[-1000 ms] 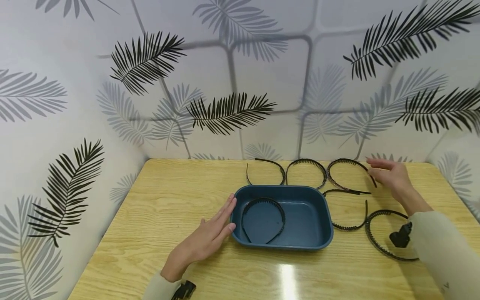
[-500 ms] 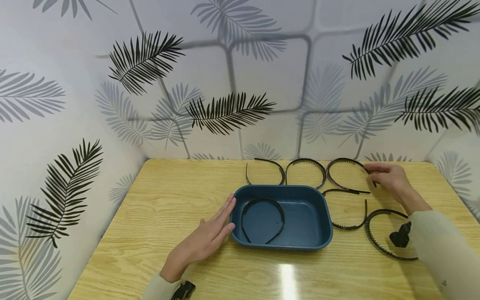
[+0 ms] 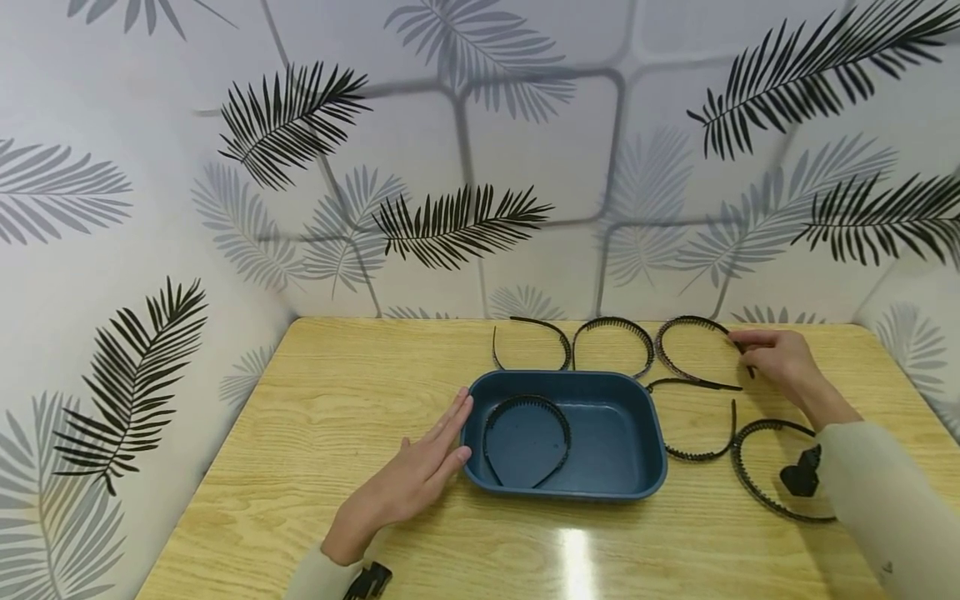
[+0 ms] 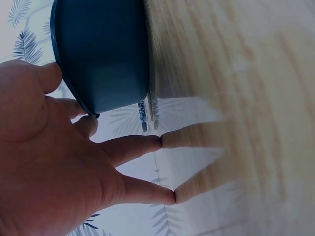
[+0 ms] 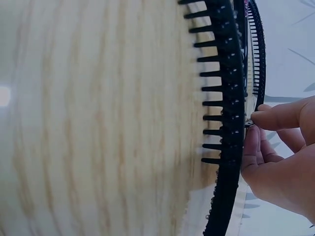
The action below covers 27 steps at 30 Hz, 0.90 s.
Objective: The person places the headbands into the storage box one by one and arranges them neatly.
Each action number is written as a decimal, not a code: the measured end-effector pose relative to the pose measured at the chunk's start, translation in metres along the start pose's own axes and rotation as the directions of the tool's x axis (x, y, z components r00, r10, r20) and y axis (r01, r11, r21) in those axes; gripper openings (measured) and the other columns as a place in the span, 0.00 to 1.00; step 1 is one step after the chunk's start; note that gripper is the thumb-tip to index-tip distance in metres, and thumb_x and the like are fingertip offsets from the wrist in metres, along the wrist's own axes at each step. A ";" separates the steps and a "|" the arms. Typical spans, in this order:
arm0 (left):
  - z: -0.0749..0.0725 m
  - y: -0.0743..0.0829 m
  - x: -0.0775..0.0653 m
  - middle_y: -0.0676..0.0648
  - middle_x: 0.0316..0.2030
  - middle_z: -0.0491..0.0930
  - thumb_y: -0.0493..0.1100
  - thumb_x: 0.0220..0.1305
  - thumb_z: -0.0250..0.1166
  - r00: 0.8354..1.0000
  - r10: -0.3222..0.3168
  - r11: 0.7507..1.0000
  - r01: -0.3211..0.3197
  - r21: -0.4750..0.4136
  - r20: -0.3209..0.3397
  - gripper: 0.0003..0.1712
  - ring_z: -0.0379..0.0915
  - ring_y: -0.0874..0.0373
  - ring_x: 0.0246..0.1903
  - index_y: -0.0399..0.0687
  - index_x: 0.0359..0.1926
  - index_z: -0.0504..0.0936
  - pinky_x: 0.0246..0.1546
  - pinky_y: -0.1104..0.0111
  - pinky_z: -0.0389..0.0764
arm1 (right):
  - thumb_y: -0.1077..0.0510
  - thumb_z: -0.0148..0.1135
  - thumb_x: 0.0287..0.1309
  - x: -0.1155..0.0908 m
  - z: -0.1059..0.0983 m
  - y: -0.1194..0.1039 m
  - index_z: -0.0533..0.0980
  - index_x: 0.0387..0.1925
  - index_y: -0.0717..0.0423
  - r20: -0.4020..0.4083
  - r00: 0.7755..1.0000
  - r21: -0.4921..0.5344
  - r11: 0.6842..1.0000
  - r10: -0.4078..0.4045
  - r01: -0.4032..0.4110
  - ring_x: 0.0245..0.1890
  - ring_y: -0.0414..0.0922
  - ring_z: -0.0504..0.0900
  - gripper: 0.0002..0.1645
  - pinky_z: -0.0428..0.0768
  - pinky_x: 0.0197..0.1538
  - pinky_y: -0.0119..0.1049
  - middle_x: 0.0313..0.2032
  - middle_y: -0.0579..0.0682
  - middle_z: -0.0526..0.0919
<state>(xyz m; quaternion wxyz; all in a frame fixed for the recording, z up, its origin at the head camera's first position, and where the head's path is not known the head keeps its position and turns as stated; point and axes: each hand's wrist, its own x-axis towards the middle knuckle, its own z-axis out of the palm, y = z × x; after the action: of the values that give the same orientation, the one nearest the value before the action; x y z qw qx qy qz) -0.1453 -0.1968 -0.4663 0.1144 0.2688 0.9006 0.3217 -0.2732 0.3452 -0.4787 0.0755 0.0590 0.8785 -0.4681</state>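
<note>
My right hand [image 3: 783, 362] pinches one end of a black toothed headband [image 3: 693, 318] at the back right of the table. In the right wrist view, thumb and fingertips meet at that headband's tip. My left hand [image 3: 416, 479] touches the left end of a dark blue tub [image 3: 562, 493], fingers extended. Its thumb [image 4: 49, 77] is at the tub's rim in the left wrist view, and two fingertips touch the tabletop. Another headband [image 3: 567, 433] lies inside the tub, in its left half.
Two headbands, one at back left [image 3: 567, 343] and one at back middle [image 3: 651, 343], lie behind the tub. Another headband [image 3: 697, 457] is right of it. A nearer headband [image 3: 750, 487] lies under the right forearm. A patterned wall [image 3: 525, 275] borders the wooden table [image 3: 315, 400].
My right hand has moved slightly left and down, and its fingers have come together on the headband's end. The left hand and the tub stay where they were.
</note>
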 end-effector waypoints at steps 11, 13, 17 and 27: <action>0.001 0.000 -0.001 0.56 0.82 0.32 0.55 0.84 0.43 1.000 0.000 1.000 0.000 0.006 -0.006 0.37 0.44 0.52 0.78 0.60 0.84 0.37 0.57 0.18 0.46 | 0.66 0.50 0.71 -0.006 -0.006 -0.005 0.65 0.71 0.73 0.024 0.999 -0.026 0.999 -0.022 0.022 0.58 0.53 0.76 0.30 0.77 0.38 0.35 0.70 0.76 0.63; 0.001 0.000 0.000 0.55 0.82 0.32 0.54 0.84 0.43 1.000 0.005 1.000 -0.005 0.005 -0.008 0.37 0.44 0.51 0.78 0.59 0.84 0.37 0.57 0.18 0.47 | 0.65 0.51 0.70 -0.007 -0.008 -0.004 0.65 0.72 0.73 0.032 0.999 -0.021 0.999 -0.027 0.028 0.49 0.37 0.78 0.31 0.80 0.39 0.34 0.70 0.76 0.63; 0.001 0.000 0.000 0.56 0.82 0.32 0.55 0.84 0.43 1.000 0.006 1.000 -0.006 0.003 -0.003 0.38 0.44 0.51 0.78 0.59 0.84 0.37 0.57 0.18 0.47 | 0.65 0.52 0.72 -0.011 -0.013 -0.001 0.63 0.72 0.74 0.061 0.997 0.033 0.999 -0.039 0.037 0.39 0.21 0.75 0.32 0.83 0.42 0.34 0.68 0.73 0.67; 0.001 0.000 -0.001 0.56 0.82 0.32 0.56 0.84 0.42 1.000 -0.001 1.000 0.001 0.006 0.001 0.37 0.44 0.52 0.78 0.59 0.84 0.37 0.57 0.18 0.46 | 0.63 0.55 0.74 -0.012 -0.022 0.001 0.66 0.70 0.75 0.074 0.997 0.171 0.985 -0.018 0.005 0.38 0.31 0.83 0.29 0.85 0.43 0.36 0.38 0.26 0.80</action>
<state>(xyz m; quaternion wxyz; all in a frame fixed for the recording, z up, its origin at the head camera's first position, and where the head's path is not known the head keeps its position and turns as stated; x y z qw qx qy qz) -0.1443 -0.1964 -0.4669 0.1144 0.2689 0.9016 0.3190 -0.2628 0.3639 -0.4652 0.1004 0.0424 0.8321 -0.5439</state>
